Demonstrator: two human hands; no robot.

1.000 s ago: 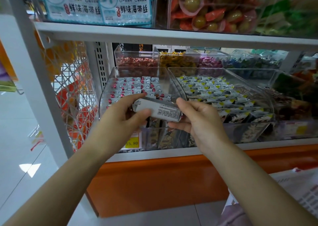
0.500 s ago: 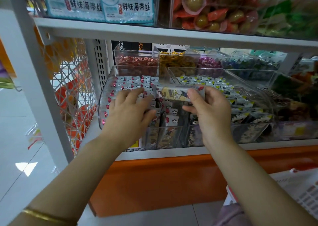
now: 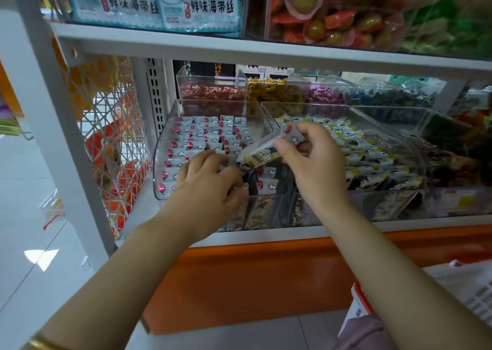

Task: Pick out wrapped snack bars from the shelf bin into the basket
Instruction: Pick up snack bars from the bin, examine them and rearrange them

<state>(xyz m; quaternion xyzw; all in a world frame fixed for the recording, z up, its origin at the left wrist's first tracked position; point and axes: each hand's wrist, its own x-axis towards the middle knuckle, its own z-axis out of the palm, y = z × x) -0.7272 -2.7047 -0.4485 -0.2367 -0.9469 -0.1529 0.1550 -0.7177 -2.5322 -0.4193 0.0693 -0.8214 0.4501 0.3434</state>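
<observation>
Right hand point(image 3: 314, 158) pinches one wrapped snack bar point(image 3: 269, 147), tilted, above the clear shelf bin point(image 3: 170, 136). Left hand point(image 3: 210, 187), fingers curled, reaches into the bin's front among the bars (grip there cannot be made out). Both forearms extended. White basket point(image 3: 468, 291) lower right; pale tiled floor.

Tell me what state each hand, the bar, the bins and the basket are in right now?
Right hand: pinching a snack bar, lifted and tilted above the bin.
Left hand: reaching into the left bin, fingers curled among bars.
Left bin: nearly full.
Basket: only a corner shows, contents unseen.
</observation>
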